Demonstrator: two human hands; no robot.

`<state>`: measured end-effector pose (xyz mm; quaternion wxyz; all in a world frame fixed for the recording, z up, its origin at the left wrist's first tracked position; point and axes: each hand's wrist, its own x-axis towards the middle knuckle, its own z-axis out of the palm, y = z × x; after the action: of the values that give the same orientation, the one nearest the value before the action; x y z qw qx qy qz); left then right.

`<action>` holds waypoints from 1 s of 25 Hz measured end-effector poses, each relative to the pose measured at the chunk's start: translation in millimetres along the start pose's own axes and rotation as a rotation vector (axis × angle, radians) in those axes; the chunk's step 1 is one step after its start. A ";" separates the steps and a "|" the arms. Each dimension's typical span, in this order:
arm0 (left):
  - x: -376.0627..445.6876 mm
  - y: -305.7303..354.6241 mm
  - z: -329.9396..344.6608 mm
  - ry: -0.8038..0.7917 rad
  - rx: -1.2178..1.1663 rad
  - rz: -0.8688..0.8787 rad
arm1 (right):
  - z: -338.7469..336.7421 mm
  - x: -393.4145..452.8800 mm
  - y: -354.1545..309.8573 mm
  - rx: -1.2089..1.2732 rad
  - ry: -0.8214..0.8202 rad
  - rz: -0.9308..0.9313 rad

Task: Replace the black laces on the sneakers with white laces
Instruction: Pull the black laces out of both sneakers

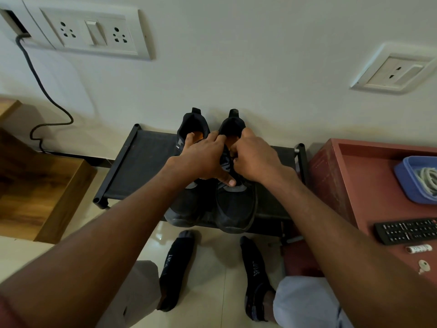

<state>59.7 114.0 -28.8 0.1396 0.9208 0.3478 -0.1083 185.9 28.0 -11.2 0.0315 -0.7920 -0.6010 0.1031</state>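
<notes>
Head view, both hands on black sneakers (234,204)

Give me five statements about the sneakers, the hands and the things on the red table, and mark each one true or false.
1. Both sneakers stand on the black rack. True.
2. The right hand pinches the black lace of the right sneaker. True.
3. The left hand rests on the floor. False: it lies across the sneakers.
4. The white laces lie in a blue tray. True.
5. The remote sits on the rack. False: it lies on the red table.
</notes>
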 end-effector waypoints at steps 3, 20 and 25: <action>-0.1 -0.3 -0.5 0.002 -0.011 0.002 | -8.4 2.7 7.2 0.156 0.131 0.051; 0.2 -4.1 -0.2 -0.026 -0.059 -0.008 | -40.2 4.7 19.0 0.712 0.614 0.259; -2.2 -2.4 -2.3 -0.030 -0.049 -0.004 | -22.4 -0.2 19.4 0.294 0.205 0.109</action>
<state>56.7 115.1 -26.4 0.1672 0.9147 0.3499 -0.1140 208.7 24.1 7.4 0.2022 -0.8166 -0.5293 0.1100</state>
